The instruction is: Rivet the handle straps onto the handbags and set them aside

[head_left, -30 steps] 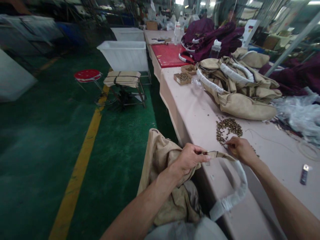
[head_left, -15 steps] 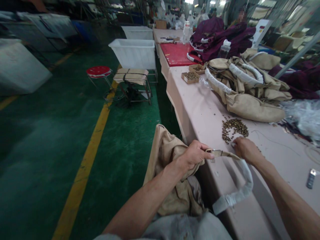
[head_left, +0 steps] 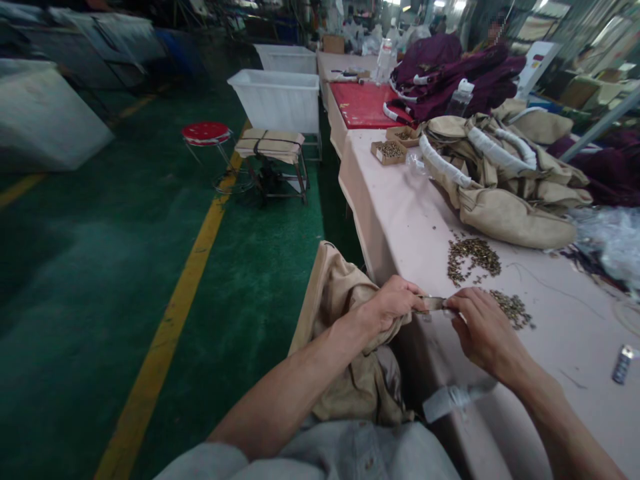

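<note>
My left hand [head_left: 391, 308] is closed on the strap end [head_left: 434, 303] of a beige bag [head_left: 345, 333] that hangs off the table edge into my lap. My right hand [head_left: 483, 330] pinches the same strap end from the right, fingertips meeting the left hand's; whether a small piece sits between them is too small to tell. The bag's handle, wrapped in white film [head_left: 453, 399], hangs under my right wrist. Two heaps of small brass hardware pieces [head_left: 471, 255] lie on the table just past my hands.
A long pink-covered table [head_left: 400, 213] runs away on the right with a pile of beige bags [head_left: 505, 180], maroon bags [head_left: 450, 73], two small boxes of hardware [head_left: 389, 151] and crumpled plastic [head_left: 610, 240]. A lighter [head_left: 623, 363] lies at right. Stools and white bins stand on the green floor.
My right hand has come back from the hardware heap to the strap end and now pinches it beside my left hand. The view has shifted slightly.
</note>
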`<move>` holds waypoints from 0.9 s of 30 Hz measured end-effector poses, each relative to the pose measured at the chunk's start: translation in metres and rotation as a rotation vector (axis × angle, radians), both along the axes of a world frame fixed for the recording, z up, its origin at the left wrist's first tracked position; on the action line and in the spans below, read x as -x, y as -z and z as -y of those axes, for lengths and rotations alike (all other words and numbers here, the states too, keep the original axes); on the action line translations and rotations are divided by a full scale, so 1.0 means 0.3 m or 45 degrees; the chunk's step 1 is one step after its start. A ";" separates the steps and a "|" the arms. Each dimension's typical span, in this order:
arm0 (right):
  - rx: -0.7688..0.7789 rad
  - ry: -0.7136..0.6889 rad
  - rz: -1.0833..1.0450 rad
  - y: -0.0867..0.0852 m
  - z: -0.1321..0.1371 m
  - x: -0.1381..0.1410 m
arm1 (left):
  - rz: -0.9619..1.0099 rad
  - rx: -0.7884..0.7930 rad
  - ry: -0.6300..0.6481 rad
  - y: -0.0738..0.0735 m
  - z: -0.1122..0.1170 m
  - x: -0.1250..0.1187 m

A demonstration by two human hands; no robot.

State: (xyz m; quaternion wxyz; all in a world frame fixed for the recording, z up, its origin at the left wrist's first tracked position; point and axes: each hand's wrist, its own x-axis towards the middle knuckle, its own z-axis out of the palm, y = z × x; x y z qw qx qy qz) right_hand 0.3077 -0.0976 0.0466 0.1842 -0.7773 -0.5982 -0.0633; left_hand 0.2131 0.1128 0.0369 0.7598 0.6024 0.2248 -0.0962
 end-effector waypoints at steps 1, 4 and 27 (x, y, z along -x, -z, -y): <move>0.020 0.009 0.040 0.014 -0.010 0.012 | 0.007 0.012 0.002 -0.003 0.002 0.000; 0.045 0.039 0.106 0.048 -0.022 0.017 | 0.039 0.049 0.010 -0.009 0.007 0.004; -0.289 -0.089 -0.903 0.025 -0.002 -0.042 | 0.338 0.000 0.150 0.052 0.015 0.039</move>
